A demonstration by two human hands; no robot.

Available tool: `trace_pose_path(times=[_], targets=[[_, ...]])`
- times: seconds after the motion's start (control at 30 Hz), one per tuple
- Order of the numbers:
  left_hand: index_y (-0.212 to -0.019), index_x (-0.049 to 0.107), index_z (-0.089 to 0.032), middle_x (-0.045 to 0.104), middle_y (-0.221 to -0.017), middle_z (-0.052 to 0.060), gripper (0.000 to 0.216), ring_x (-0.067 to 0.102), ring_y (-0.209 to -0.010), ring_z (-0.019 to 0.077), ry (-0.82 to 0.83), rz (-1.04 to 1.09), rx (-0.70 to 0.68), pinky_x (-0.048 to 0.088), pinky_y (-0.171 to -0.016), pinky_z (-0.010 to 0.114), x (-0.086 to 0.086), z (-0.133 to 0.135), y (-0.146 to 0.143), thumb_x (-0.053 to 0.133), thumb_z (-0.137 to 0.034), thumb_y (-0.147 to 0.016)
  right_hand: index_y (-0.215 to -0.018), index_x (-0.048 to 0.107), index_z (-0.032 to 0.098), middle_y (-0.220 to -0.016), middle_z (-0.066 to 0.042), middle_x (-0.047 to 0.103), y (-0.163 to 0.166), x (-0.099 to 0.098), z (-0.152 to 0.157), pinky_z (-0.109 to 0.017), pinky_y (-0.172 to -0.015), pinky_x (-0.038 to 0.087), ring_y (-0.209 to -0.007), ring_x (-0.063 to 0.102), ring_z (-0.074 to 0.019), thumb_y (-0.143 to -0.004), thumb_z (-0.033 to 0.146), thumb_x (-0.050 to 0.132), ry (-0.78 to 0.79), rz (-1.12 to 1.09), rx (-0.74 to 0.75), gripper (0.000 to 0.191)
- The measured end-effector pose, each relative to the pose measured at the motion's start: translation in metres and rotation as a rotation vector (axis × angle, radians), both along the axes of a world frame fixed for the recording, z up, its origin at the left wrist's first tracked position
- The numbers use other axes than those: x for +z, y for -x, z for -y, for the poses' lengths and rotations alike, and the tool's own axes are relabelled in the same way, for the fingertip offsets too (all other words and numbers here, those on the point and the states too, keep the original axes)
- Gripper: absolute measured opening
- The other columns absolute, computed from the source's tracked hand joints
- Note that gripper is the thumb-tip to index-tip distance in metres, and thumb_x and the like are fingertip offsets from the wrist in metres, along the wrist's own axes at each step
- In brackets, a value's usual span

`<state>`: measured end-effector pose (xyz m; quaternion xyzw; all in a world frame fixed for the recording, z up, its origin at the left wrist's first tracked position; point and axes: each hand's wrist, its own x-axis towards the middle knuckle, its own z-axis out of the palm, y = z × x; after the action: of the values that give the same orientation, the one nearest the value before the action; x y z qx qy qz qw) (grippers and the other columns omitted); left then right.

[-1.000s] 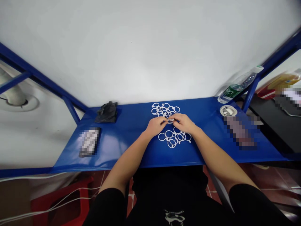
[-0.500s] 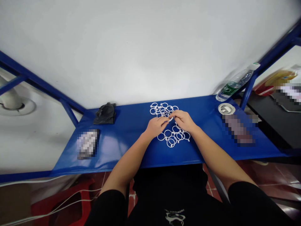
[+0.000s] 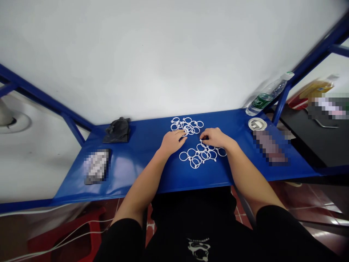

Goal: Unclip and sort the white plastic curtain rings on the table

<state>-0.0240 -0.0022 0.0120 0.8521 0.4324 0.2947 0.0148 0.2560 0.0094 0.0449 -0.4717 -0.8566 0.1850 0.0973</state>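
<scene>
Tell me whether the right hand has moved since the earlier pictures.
Yes. Judged against the standing plastic bottle, the right hand has moved rightward across the blue table, narrowing the gap between them.

Worn: black fabric short-sleeved top [image 3: 174,222]. Sleeves [image 3: 283,227] plain black, loosely cut, ending near the elbows. Front marking: whitish print [image 3: 199,251], rounded outline figure beneath a short arc of lettering, too small to read. Hands [image 3: 171,142]: bare.
</scene>
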Motion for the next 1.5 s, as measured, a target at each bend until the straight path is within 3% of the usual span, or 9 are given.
trace_pose_path(times=[0.2, 0.4, 0.53, 0.73, 0.97, 1.2, 1.33, 1.43, 1.5], targets=[[-0.116, 0.077, -0.023, 0.078, -0.123, 0.008, 0.023, 0.074, -0.114, 0.0232, 0.037, 0.057, -0.075, 0.06, -0.098, 0.04, 0.0, 0.005, -0.004, 0.066, -0.034, -0.1, -0.087, 0.074, 0.024, -0.089, -0.002, 0.076, 0.009, 0.002, 0.004, -0.031, -0.075, 0.045, -0.078, 0.067, -0.018, -0.083, 0.015, 0.064, -0.02, -0.101, 0.019, 0.014], [-0.113, 0.075, -0.022, 0.079, -0.099, 0.004, 0.032, 0.073, -0.089, 0.0179, 0.151, 0.037, -0.16, 0.057, -0.081, 0.031, 0.01, 0.016, -0.01, 0.058, -0.047, -0.104, -0.091, 0.067, 0.021, -0.087, -0.002, 0.072, 0.028, 0.003, 0.012, -0.028, -0.071, 0.044, -0.077, 0.063, -0.0174, -0.085, 0.02, 0.062, -0.097, -0.308, -0.009, 0.008], [-0.102, 0.075, -0.022, 0.076, -0.088, 0.002, 0.029, 0.07, -0.08, 0.0161, 0.203, 0.016, -0.168, 0.053, -0.074, 0.028, 0.01, 0.018, -0.014, 0.057, -0.045, -0.103, -0.097, 0.067, 0.021, -0.093, -0.004, 0.073, 0.045, -0.001, 0.018, -0.03, -0.076, 0.046, -0.083, 0.064, -0.0194, -0.087, 0.021, 0.06, -0.159, -0.348, -0.003, 0.012], [-0.104, 0.074, -0.022, 0.077, -0.093, 0.004, 0.022, 0.07, -0.083, 0.0166, 0.162, 0.088, -0.091, 0.052, -0.075, 0.028, 0.004, 0.014, -0.012, 0.053, -0.029, -0.102, -0.114, 0.071, 0.022, -0.096, -0.006, 0.075, 0.045, -0.004, 0.018, -0.032, -0.079, 0.048, -0.087, 0.068, -0.0214, -0.096, 0.028, 0.056, -0.161, -0.37, 0.083, 0.025], [-0.095, 0.074, -0.02, 0.075, -0.082, 0.003, 0.026, 0.068, -0.075, 0.0159, 0.117, 0.061, -0.124, 0.05, -0.071, 0.028, 0.004, 0.014, -0.013, 0.051, -0.031, -0.102, -0.106, 0.073, 0.022, -0.1, -0.006, 0.078, 0.045, -0.003, 0.019, -0.031, -0.082, 0.049, -0.09, 0.071, -0.0213, -0.093, 0.024, 0.052, -0.147, -0.388, 0.087, 0.025], [-0.088, 0.072, -0.02, 0.071, -0.078, 0.003, 0.028, 0.064, -0.071, 0.0157, 0.073, -0.002, -0.195, 0.048, -0.069, 0.029, 0.006, 0.016, -0.018, 0.051, -0.033, -0.102, -0.095, 0.076, 0.021, -0.09, -0.004, 0.078, 0.044, 0.0, 0.019, -0.03, -0.078, 0.05, -0.081, 0.07, -0.0198, -0.088, 0.02, 0.052, -0.127, -0.378, 0.071, 0.025], [-0.087, 0.07, -0.02, 0.069, -0.08, 0.004, 0.028, 0.063, -0.075, 0.0158, 0.043, 0.093, -0.096, 0.048, -0.071, 0.029, 0.011, 0.013, -0.011, 0.052, -0.033, -0.103, -0.134, 0.068, 0.023, -0.119, -0.005, 0.078, 0.025, 0.008, 0.013, -0.031, -0.076, 0.053, -0.078, 0.069, -0.0166, -0.091, 0.023, 0.056, -0.094, -0.433, -0.008, 0.044], [-0.078, 0.067, -0.02, 0.067, -0.079, 0.003, 0.029, 0.064, -0.076, 0.0154, 0.045, 0.145, 0.084, 0.047, -0.071, 0.028, 0.014, 0.008, -0.002, 0.057, -0.033, -0.102, -0.121, 0.076, 0.023, -0.115, -0.006, 0.079, -0.005, 0.011, 0.001, -0.035, -0.082, 0.055, -0.085, 0.071, -0.0201, -0.088, 0.021, 0.06, -0.127, -0.286, -0.161, 0.036], [-0.077, 0.068, -0.021, 0.068, -0.077, 0.003, 0.029, 0.064, -0.075, 0.0151, 0.07, 0.146, 0.221, 0.046, -0.071, 0.027, 0.014, 0.005, 0.002, 0.059, -0.033, -0.102, -0.111, 0.079, 0.024, -0.108, -0.004, 0.08, -0.026, 0.009, -0.007, -0.035, -0.084, 0.055, -0.09, 0.072, -0.0221, -0.085, 0.021, 0.064, -0.031, -0.134, -0.204, 0.03]])
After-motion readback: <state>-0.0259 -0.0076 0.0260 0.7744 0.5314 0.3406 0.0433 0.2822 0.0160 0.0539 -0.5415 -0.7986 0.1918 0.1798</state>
